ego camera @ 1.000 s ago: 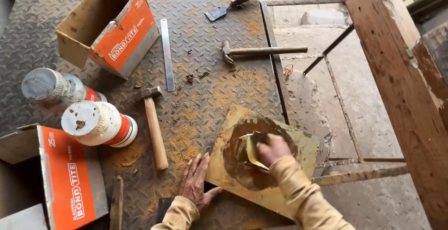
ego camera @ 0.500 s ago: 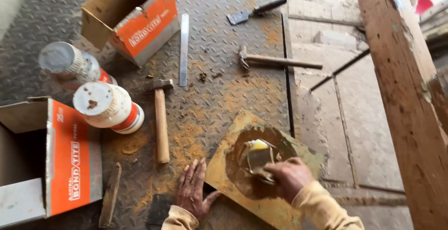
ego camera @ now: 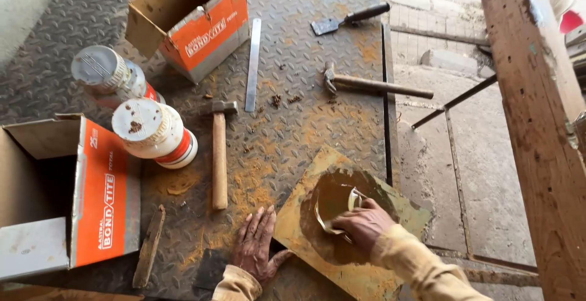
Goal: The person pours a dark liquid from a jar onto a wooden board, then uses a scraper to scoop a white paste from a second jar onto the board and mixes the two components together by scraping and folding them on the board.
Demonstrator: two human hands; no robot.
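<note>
The right hand [ego camera: 364, 223] grips a thin metal scraper blade [ego camera: 334, 206] in brown paste on a flat yellowish board [ego camera: 390, 206]; the left hand [ego camera: 256, 246], fingers spread, presses flat on the steel checker-plate counter [ego camera: 305, 124], touching the board's edge.

Orange-white boxes [ego camera: 201, 29]; brown paste [ego camera: 332, 215] on yellow board [ego camera: 390, 209]; diamond-patterned grey table [ego camera: 305, 124].
</note>
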